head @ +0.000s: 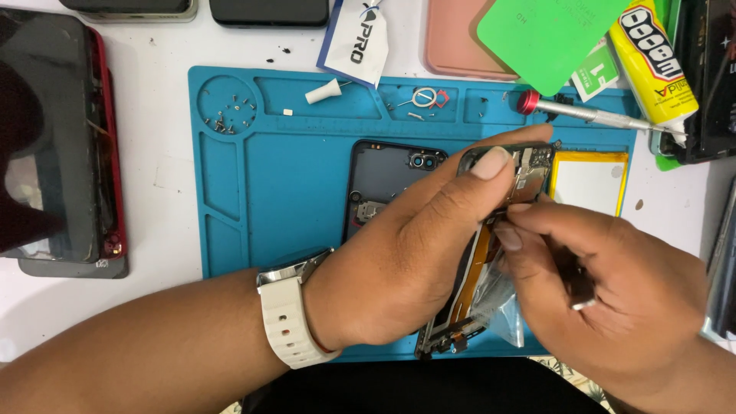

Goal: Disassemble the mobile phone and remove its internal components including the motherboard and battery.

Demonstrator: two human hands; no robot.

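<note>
Head view, opened phone (529,172) gripped between both hands (491,253), above blue mat (291,184)

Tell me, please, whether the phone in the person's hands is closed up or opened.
Opened. The phone, held by the left hand and right hand, shows its bare circuit board and orange inner strip; a dark back cover lies separately on the blue mat.

A yellow glue tube (653,57) lies at the table's top right corner, a white-and-blue rectangular packet (354,38) at the blue mat's top edge, and a dark cracked phone screen (46,138) by the table's left edge.
</note>
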